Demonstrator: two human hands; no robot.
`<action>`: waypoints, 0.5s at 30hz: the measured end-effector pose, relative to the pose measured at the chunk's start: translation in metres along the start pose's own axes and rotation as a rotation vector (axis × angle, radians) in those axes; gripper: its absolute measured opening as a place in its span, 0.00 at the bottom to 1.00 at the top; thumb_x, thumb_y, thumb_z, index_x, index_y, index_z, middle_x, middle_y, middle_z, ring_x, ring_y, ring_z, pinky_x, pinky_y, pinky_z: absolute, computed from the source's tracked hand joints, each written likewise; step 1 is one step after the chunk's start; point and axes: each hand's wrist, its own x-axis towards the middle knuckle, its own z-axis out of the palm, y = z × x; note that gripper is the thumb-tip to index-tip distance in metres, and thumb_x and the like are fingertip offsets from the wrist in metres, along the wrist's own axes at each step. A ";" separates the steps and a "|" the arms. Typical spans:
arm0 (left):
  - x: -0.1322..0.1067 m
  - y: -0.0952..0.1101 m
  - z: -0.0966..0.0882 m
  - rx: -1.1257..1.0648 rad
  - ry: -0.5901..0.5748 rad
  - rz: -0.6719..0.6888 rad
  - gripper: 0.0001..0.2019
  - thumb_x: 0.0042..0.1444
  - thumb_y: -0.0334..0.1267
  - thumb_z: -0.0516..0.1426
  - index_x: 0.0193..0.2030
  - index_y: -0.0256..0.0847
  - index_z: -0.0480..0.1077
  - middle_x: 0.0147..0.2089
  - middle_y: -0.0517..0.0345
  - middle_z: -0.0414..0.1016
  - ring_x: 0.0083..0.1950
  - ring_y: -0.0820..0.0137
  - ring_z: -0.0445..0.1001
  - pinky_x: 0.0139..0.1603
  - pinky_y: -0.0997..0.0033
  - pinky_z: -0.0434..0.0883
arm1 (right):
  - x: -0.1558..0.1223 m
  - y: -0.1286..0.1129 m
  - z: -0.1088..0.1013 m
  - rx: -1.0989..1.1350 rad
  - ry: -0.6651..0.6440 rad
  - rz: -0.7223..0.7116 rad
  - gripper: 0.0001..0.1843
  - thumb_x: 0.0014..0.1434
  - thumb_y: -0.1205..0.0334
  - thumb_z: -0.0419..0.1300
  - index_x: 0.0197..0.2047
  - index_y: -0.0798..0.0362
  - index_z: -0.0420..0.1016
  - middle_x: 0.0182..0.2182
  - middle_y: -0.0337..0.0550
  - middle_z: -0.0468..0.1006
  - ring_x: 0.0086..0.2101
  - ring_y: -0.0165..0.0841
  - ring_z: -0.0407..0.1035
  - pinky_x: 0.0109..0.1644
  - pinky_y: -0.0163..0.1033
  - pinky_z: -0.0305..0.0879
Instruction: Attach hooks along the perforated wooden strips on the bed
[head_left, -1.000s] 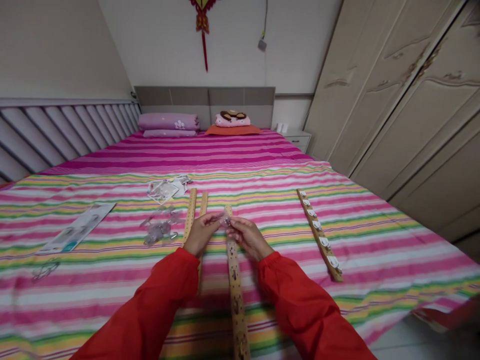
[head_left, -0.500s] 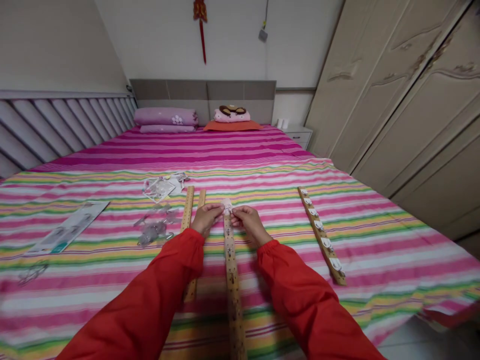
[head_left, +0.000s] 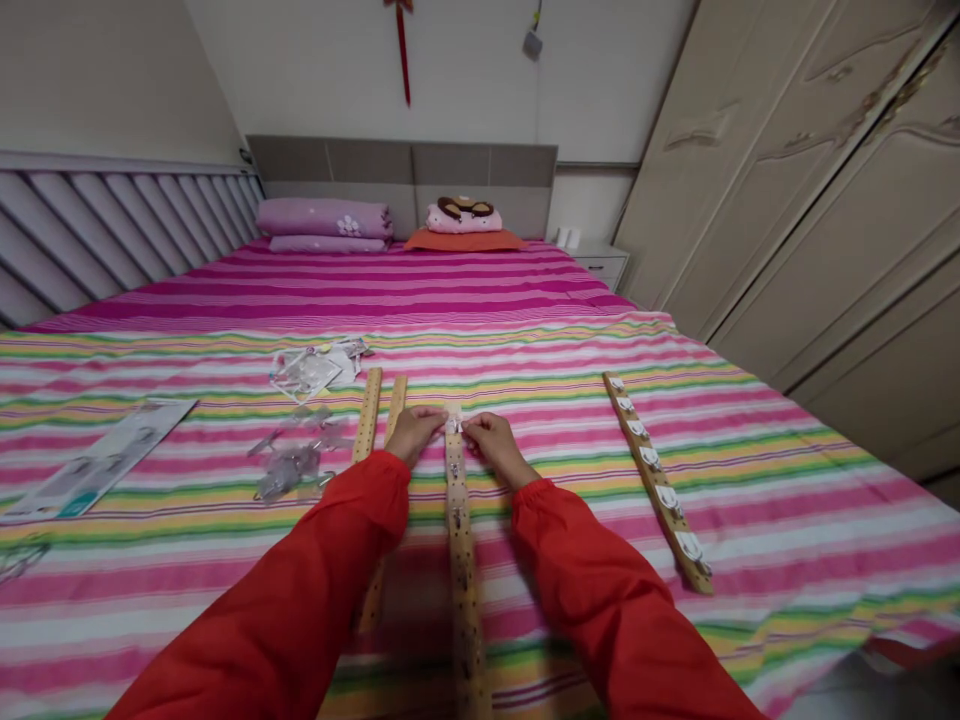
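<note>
A wooden strip with rows of holes (head_left: 466, 590) lies lengthwise in front of me, with small metal hooks (head_left: 454, 470) along its far part. At its far end sits a clear adhesive hook (head_left: 454, 425). My left hand (head_left: 414, 434) pinches this hook's left edge between thumb and fingers. From the other side my right hand (head_left: 496, 448) is closed in a pinch at its right edge. Two more holed wooden strips (head_left: 367, 415) lie to the left, partly hidden by my left arm. Off to the right rests a wooden strip bearing several white hooks (head_left: 651, 460).
Loose clear hooks (head_left: 292, 465) lie in a pile left of the strips, with torn packaging (head_left: 315, 368) beyond them. A flat hook package (head_left: 105, 460) is at far left. Everything rests on a striped bedsheet (head_left: 555, 560); a wardrobe (head_left: 810, 250) stands at right.
The clear hook has come down from just past the strip's far end onto the wood, both hands staying at its edges. The view has shifted slightly.
</note>
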 end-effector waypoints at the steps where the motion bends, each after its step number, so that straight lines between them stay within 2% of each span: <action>1: 0.001 -0.003 -0.001 0.010 0.000 -0.007 0.13 0.29 0.35 0.67 0.21 0.35 0.69 0.16 0.64 0.67 0.20 0.80 0.64 0.23 0.79 0.60 | -0.001 0.003 0.000 -0.022 0.010 0.002 0.11 0.42 0.56 0.62 0.18 0.52 0.65 0.10 0.31 0.65 0.13 0.25 0.58 0.18 0.31 0.53; 10: 0.004 -0.016 -0.004 0.086 0.016 -0.057 0.08 0.34 0.35 0.64 0.21 0.37 0.68 0.15 0.65 0.66 0.18 0.79 0.62 0.21 0.79 0.59 | 0.002 0.018 0.000 -0.078 0.032 0.004 0.13 0.42 0.54 0.61 0.18 0.51 0.63 0.09 0.31 0.64 0.13 0.26 0.56 0.18 0.32 0.51; 15: 0.004 -0.019 -0.004 0.122 0.021 -0.035 0.08 0.32 0.34 0.64 0.20 0.38 0.68 0.14 0.66 0.66 0.16 0.79 0.60 0.19 0.77 0.57 | 0.005 0.027 0.000 -0.109 0.047 -0.026 0.13 0.42 0.53 0.62 0.19 0.50 0.63 0.10 0.30 0.64 0.15 0.27 0.58 0.19 0.32 0.53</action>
